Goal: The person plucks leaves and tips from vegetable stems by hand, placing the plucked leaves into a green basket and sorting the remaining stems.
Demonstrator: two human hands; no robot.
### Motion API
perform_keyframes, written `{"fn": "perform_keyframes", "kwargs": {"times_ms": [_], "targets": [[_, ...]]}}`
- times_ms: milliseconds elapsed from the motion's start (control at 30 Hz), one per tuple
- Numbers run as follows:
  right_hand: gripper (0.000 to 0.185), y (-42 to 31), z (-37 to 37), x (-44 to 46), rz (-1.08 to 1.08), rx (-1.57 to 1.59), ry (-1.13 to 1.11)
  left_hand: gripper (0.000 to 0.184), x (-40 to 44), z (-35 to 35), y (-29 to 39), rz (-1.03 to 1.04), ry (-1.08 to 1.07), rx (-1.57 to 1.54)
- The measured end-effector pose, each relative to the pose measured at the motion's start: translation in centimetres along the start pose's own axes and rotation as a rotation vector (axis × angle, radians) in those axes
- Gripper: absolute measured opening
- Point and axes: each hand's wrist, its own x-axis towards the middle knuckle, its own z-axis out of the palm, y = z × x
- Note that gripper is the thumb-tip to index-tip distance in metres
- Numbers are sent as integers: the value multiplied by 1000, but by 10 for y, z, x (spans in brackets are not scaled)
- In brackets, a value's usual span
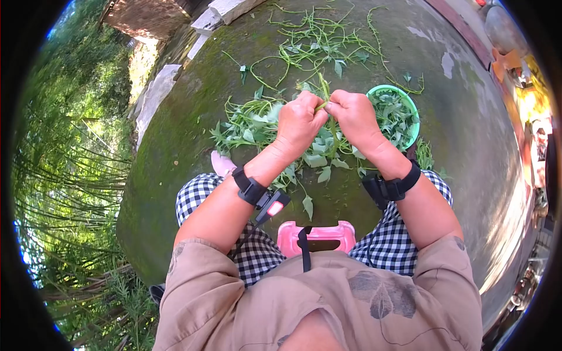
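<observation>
My left hand (300, 120) and my right hand (355, 117) meet at the centre of the head view, fingers closed on a green stem (321, 106) between them. The stem's upper end points away from me, past my fingertips. Below and around my hands lies a pile of leafy green vines (252, 126) on the mossy ground. To the right of my right hand stands a green basin (416, 117) with loose leaves in it. Long, mostly bare stems (316, 44) are spread in a tangle farther away.
Beneath me is a pink stool (288, 240). Pale stone blocks (153, 99) edge the ground at the left, with dense plants beyond. Several blurred items and a reddish ledge (462, 26) line the right side. A few green sprigs (424, 154) lie by the basin.
</observation>
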Motion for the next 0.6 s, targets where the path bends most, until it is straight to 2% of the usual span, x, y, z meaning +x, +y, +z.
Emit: {"fn": "perform_keyframes", "kwargs": {"times_ms": [167, 300, 400, 433, 533, 600], "targets": [[27, 0, -7, -3, -30, 86, -24, 12, -2, 5, 5, 41, 43, 45], [26, -2, -4, -8, 7, 204, 28, 12, 0, 7, 5, -263, 40, -437], [26, 1, -3, -11, 59, 281, 28, 12, 3, 5, 15, -478, 54, -643], [26, 2, -2, -12, 75, 310, 23, 12, 5, 3, 10, -481, 59, -677], [25, 9, -1, -12, 104, 387, 8, 12, 15, -8, 15, -704, 40, -925], [24, 13, -5, -9, 152, 452, -4, 13, 16, -6, 11, -706, -30, -962]]}}
